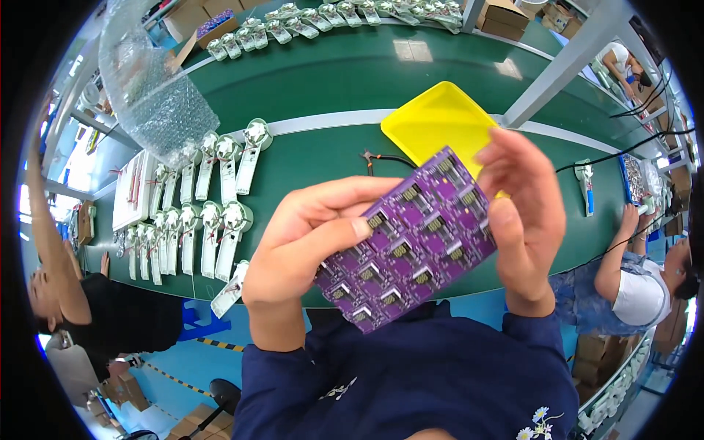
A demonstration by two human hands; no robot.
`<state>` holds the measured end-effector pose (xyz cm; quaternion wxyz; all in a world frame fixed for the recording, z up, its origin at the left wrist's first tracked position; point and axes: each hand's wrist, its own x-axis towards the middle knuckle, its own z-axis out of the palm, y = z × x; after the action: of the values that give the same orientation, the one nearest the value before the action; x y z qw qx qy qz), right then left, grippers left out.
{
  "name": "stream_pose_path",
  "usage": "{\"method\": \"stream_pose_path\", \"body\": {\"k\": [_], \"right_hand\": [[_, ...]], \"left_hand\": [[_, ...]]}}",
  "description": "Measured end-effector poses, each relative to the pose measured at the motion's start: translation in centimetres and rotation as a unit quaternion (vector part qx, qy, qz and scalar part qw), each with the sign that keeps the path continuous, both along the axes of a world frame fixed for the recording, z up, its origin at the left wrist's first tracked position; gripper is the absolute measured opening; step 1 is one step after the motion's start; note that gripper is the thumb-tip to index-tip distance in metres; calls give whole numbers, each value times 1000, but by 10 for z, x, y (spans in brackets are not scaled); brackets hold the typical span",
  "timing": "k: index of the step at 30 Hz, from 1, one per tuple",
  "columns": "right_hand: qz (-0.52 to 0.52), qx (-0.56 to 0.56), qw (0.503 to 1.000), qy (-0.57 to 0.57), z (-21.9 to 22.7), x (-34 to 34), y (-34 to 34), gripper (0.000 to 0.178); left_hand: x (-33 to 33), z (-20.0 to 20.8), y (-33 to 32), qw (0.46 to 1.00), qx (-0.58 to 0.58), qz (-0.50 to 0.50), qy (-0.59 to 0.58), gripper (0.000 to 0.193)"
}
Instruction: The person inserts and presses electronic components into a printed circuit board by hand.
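A purple circuit board panel (411,246), with rows of small components on its face, is held tilted above the green bench. My left hand (301,235) grips its left side, thumb on the face and fingers behind. At the panel's right edge is my right hand (524,213), its fingers apart and slightly smeared by motion. Its thumb comes close to the edge; whether it touches I cannot tell. Behind the panel lies an empty-looking yellow tray (433,117), partly hidden by the panel and my right hand. Cutting pliers (378,156) rest on the bench left of the tray.
White handheld device housings (209,158) stand in rows at left, beneath hanging bubble wrap (154,95). More housings (301,26) line the far bench. A grey post (557,70) rises at right, near black cables (616,158). Co-workers sit on both sides.
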<state>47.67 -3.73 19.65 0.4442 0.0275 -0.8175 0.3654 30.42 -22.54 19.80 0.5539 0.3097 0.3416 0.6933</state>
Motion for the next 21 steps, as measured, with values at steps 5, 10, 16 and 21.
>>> {"method": "stream_pose_path", "body": {"k": [5, 10, 16, 21], "right_hand": [[223, -382, 885, -147, 15, 36, -29, 58], [245, -408, 872, -118, 18, 56, -50, 61], [246, -404, 873, -117, 20, 59, -51, 61], [246, -411, 868, -129, 18, 62, -51, 64]], "left_hand": [[26, 17, -10, 998, -61, -4, -1, 42], [36, 40, -16, 994, -104, -44, 13, 40], [35, 49, -15, 988, -141, -49, 49, 49], [32, 43, -15, 989, -131, -62, 25, 51]]}}
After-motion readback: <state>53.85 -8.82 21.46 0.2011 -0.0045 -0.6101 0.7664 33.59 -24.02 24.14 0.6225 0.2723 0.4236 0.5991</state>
